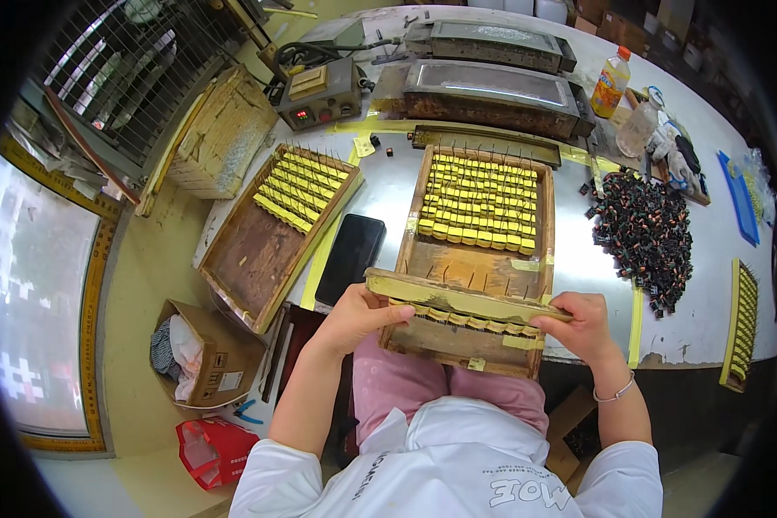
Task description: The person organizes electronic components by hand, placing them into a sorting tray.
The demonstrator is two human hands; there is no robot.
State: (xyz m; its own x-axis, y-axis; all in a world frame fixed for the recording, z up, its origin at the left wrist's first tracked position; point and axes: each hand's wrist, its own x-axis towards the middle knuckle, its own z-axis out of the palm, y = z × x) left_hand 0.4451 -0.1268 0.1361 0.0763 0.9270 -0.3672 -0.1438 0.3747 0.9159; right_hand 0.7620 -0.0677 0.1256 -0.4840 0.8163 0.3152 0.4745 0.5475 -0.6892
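My left hand [360, 312] and my right hand [583, 324] grip the two ends of a long, pale yellow wooden strip [457, 291], thumbs on its near side. A row of small yellow-wrapped parts [470, 321] runs along the strip's near edge, and thin wires stick up beyond its far edge. The strip is level above the near part of a shallow wooden tray [546, 216]. At the tray's far end stand several rows of yellow-wrapped blocks [479, 203] with thin wires.
A second tray [242, 259] and a black phone [350, 255] lie to the left. Loose black parts [646, 233] are heaped at the right, near a loaded strip [740, 324] at the table edge. Behind stand a control box [324, 97], metal-topped units [492, 91] and a bottle [611, 82].
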